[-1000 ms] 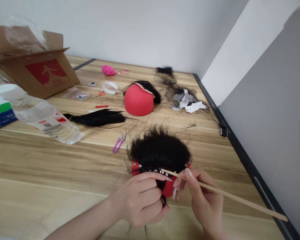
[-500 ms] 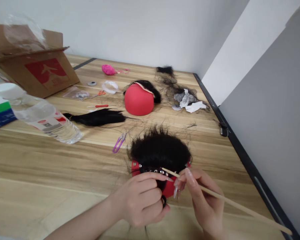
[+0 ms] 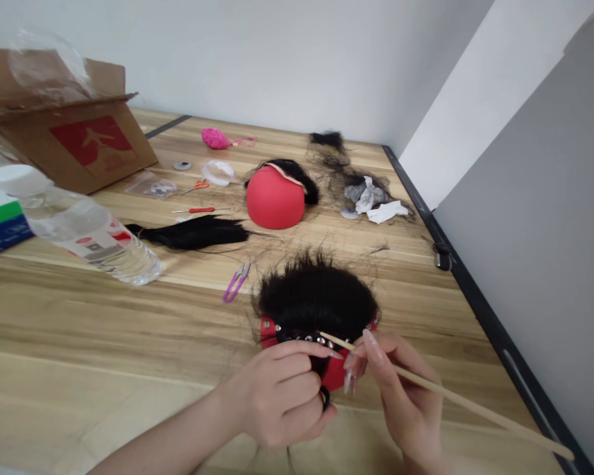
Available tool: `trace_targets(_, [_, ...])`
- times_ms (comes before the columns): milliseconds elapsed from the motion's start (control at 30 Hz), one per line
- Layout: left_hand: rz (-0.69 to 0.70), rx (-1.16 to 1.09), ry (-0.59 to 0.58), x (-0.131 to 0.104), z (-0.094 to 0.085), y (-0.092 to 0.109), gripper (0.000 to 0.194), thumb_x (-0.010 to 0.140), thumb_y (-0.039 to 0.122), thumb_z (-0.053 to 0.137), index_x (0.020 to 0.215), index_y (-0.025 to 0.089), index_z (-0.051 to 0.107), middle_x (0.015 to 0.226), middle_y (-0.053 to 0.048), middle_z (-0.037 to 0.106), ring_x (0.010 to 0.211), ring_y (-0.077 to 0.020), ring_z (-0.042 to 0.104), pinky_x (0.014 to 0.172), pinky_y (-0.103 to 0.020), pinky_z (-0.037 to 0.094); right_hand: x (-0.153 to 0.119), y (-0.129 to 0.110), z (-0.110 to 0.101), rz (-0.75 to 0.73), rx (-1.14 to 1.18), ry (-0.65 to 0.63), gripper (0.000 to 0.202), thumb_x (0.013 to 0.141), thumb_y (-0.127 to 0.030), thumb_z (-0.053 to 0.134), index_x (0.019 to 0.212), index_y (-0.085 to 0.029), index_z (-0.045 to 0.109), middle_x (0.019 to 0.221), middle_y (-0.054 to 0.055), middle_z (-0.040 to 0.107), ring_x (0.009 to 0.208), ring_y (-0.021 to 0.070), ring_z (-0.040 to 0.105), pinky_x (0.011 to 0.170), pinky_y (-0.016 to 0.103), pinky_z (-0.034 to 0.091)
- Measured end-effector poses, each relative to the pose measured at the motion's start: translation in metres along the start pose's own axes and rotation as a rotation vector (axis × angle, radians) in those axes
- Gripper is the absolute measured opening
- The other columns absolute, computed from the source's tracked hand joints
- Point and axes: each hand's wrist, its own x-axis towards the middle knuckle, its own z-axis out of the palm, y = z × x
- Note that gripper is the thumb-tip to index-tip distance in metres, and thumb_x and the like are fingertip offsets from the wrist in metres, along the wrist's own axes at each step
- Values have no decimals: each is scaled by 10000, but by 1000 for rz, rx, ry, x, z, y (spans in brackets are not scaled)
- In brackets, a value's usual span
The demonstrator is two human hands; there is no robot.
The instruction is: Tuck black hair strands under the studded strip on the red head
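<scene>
My right hand (image 3: pixel 408 389) pinches a thin pale wooden stick (image 3: pixel 480 409), its narrow tip on the front edge of a black hairpiece (image 3: pixel 317 293). The hairpiece lies on a red mold (image 3: pixel 335 375), with several shiny pin heads along the hair's edge. Curled over the near side, my left hand (image 3: pixel 282 392) has its index finger along that edge, close to the stick's tip. What its other fingers grip is partly hidden. A black ring-shaped thing (image 3: pixel 325 397) shows at the left hand's fingers.
Behind stands a second red mold (image 3: pixel 276 198) with dark hair. Purple thread snips (image 3: pixel 236 284), a black hair bundle (image 3: pixel 198 232) and a water bottle (image 3: pixel 94 234) lie left. Farther back are a cardboard box (image 3: pixel 79 148), pink yarn (image 3: pixel 214 138) and loose hair with crumpled tissue (image 3: pixel 369 194).
The far end of the stick has shifted slightly left and up with a small motion of my right hand. My left hand and the hairpiece stay put.
</scene>
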Motion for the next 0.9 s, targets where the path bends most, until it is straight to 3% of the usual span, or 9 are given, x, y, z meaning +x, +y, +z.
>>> trace_targets(200, [8,6,3,-1,0,-1,290,776,131,570,488,148,535,477,14,493,497,-90,410,910,-270,579,-1,1,0,25,6,16,253,890,-270,585,657,-179,624,582,0,608,506,104,546,509,214,458])
trace_targets(467, [1,2,-5,0,-1,0,287,764,127,577,478,138,552,465,3,497,495,-96,402,919,-262,571,1,7,-10,-67,-22,-140,188,915,-174,536,760,-203,638,695,1,647,645,115,610,614,210,485])
trace_targets(900, [14,2,4,2,-1,-1,284,756,122,584,474,138,550,462,2,497,495,-97,408,920,-268,572,0,6,-9,-54,3,-108,200,913,-173,534,743,-197,637,667,-5,626,606,103,580,590,203,468])
